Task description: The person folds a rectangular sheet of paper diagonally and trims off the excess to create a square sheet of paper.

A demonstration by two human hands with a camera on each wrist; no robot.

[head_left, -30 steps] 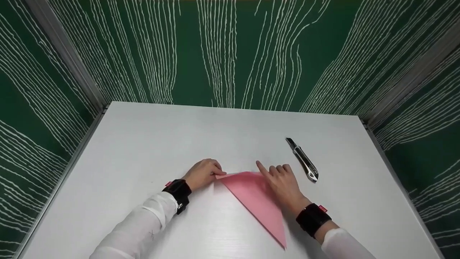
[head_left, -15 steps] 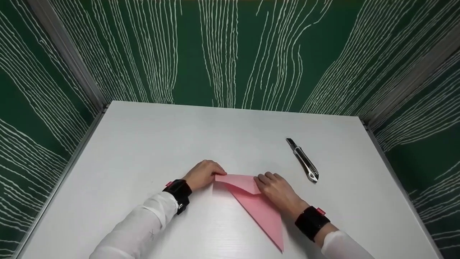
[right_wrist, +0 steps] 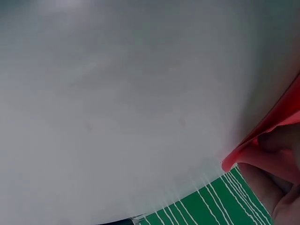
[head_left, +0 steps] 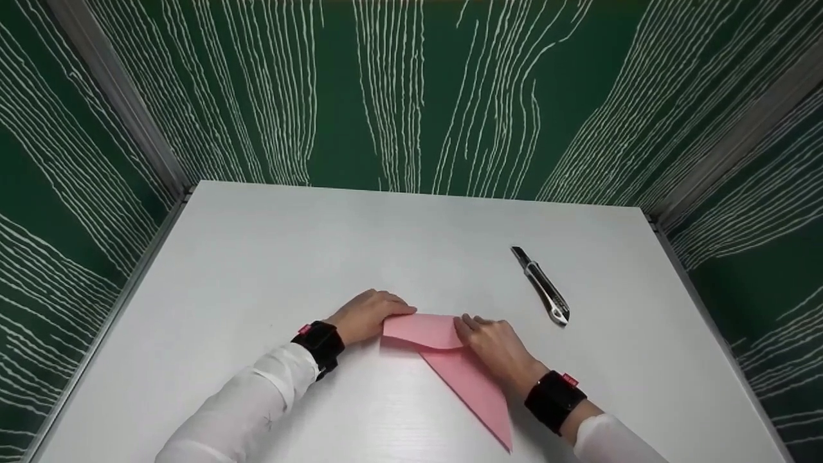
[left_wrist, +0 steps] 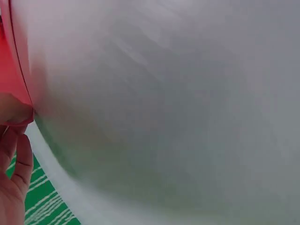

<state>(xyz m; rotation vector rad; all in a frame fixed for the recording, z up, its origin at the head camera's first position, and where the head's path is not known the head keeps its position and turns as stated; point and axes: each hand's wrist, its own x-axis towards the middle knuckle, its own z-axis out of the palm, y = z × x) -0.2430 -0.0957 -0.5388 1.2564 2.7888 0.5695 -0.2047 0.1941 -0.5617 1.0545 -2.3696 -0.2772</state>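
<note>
A sheet of pink paper (head_left: 472, 392), folded to a triangle with its long point toward the person, lies on the white table. Its far edge is turned over into a curved flap (head_left: 421, 330). My left hand (head_left: 366, 315) pinches the left end of that flap; in the left wrist view its thumb (left_wrist: 14, 111) presses the paper from above. At the right end, my right hand (head_left: 498, 347) holds the flap down with bent fingers. The right wrist view shows the paper (right_wrist: 279, 115) bent in a rounded fold between thumb and finger.
A utility knife (head_left: 543, 286) with a dark and silver handle lies beyond the right hand. The white tabletop (head_left: 289, 238) ends at green walls (head_left: 334, 96) with wavy white lines. A black band (head_left: 556, 402) circles each wrist.
The far edge of the paper has been turned over toward the person into a flap. My right hand has gone from a pointing finger to gripping it; the left thumb has shifted slightly right.
</note>
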